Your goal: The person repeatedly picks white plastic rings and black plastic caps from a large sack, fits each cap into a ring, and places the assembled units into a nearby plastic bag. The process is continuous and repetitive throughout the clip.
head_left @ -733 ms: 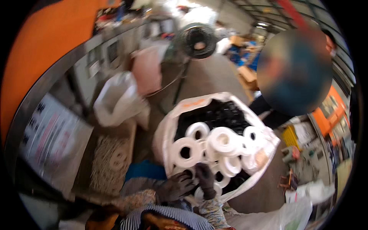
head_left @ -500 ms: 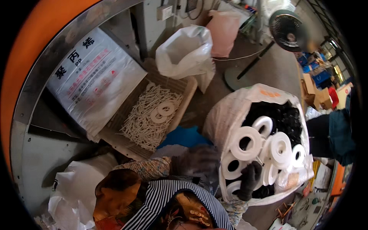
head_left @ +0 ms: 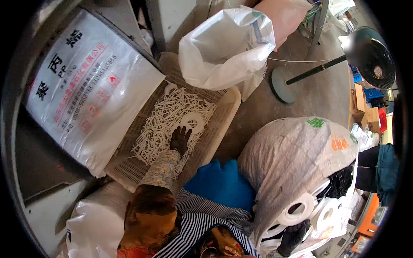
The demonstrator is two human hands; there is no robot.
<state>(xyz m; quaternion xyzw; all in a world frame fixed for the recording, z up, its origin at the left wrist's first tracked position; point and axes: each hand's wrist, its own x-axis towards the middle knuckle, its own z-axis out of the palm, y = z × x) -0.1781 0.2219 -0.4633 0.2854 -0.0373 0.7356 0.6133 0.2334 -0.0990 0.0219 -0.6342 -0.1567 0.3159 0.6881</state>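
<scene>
Nearest, a striped garment (head_left: 193, 228) fills the lower edge, with a blue cloth (head_left: 226, 182) above it. To its right, the dark-gloved right hand (head_left: 294, 237) is among white rings (head_left: 308, 204) at the mouth of a big sack (head_left: 284, 155); whether it grips one I cannot tell. Black pieces (head_left: 342, 180) lie in that sack too. The left hand, gloved (head_left: 180, 141), reaches down into a crate (head_left: 234, 101), fingers spread, their tips at the near edge of a white ring (head_left: 199, 121). This ring lies flat on loose white sticks (head_left: 159, 122). A printed bag (head_left: 103, 86) overhangs the crate's left side; a white bag (head_left: 198, 60) stands at its far end. Farther off are a pink bag (head_left: 286, 21), a fan (head_left: 376, 64) and, beyond it, cardboard boxes (head_left: 359, 103).
</scene>
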